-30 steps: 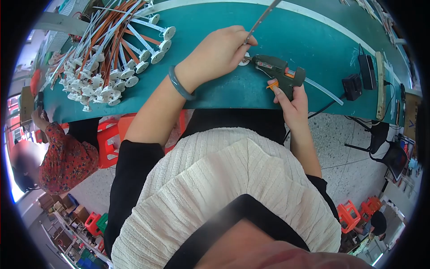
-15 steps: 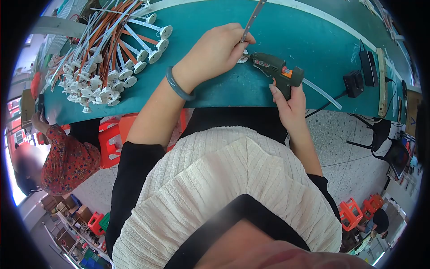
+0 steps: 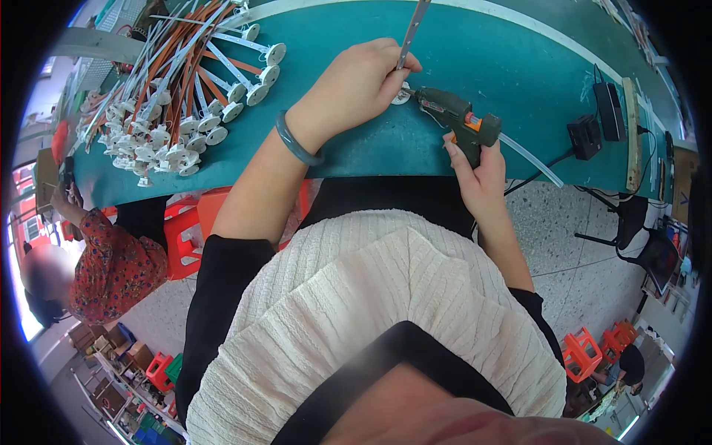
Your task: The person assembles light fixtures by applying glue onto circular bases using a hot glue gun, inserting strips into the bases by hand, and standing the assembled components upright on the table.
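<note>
Strip (image 3: pixel 413 33) is rising from our left hand (image 3: pixel 354 89) above the green table (image 3: pixel 519 59), its lower end coming near a white disc (image 3: pixel 401 95) that is lying on the tabletop; whether the two are touching, we cannot tell. Our left fingers are pinching with no gap, thumb against forefinger, and are holding the strip near its low end. Our right hand (image 3: pixel 482 174) is wrapping round the grip of a glue gun (image 3: pixel 452 115), fingers bent snugly on it; whether they are squeezing the trigger, we cannot tell. The gun's nozzle is pointing at the disc, just beside it.

We are judging the strip light, thin and fairly stiff, probably springy, so we are favouring a pinch low down. The disc is looking light and perhaps brittle; we are preferring its rim. The gun is looking heavier, its nozzle likely hot, so we are trusting only the grip.

We are counting one strip in hand, one disc by it, one gun, one glue stick (image 3: pixel 530 158) sticking out of its back, and two black boxes (image 3: pixel 610 111) at the right. In the pile (image 3: pixel 174 89) at the left, strips and discs are overlapping too much for counting.
</note>
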`<state>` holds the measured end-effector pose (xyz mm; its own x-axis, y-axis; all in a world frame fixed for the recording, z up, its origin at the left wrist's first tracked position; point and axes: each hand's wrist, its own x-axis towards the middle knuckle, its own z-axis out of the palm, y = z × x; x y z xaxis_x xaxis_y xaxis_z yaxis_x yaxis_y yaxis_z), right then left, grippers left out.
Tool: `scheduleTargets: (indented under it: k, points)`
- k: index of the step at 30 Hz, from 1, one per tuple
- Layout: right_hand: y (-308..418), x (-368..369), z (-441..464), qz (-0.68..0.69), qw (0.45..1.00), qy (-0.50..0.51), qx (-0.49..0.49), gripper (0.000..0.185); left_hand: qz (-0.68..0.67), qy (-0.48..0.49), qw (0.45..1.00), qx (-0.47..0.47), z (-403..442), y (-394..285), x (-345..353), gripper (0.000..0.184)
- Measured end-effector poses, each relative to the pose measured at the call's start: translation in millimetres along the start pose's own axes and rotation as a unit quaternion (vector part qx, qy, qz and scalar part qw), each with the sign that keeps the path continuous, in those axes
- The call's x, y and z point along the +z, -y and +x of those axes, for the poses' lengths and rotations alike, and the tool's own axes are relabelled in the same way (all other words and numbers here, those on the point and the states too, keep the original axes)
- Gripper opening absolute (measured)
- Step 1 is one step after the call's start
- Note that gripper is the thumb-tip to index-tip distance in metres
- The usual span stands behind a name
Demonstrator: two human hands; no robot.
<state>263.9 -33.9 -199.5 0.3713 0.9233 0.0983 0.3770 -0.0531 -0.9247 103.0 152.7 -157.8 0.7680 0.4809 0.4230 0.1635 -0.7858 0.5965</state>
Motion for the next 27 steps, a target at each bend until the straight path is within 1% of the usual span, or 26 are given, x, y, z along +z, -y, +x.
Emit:
scheduleTargets:
  k: [10, 16, 19, 22, 25, 26, 27]
  points:
    - [4, 1, -4, -0.013, 1.0, -0.006, -0.019, 0.027, -0.001, 0.0, 1.0, -0.005, 0, 1, 0, 0.015]
    - [-2, 1, -4, -0.065, 0.995, -0.007, -0.075, 0.025, 0.003, 0.0, 1.0, -0.004, 0, 1, 0, 0.015]
    - [-7, 1, -6, -0.119, 0.988, -0.003, -0.102, 0.026, 0.003, -0.002, 1.0, -0.003, 0, 1, -1, 0.015]
    - [2, -1, -6, -0.172, 0.98, 0.002, -0.1, 0.026, -0.005, -0.002, 1.0, -0.011, 0, 2, 1, 0.016]
    - [-3, -2, -7, -0.161, 0.979, 0.001, -0.123, 0.03, -0.009, 0.006, 1.0, -0.023, 1, 2, -2, 0.017]
    - [-2, -5, -7, 0.006, 0.999, 0.022, -0.039, 0.032, -0.008, 0.008, 1.0, -0.027, 2, 1, -4, 0.017]
    - [0, -8, -8, 0.171, 0.983, 0.044, 0.044, 0.034, -0.028, -0.01, 0.998, -0.052, 2, 5, -5, 0.017]
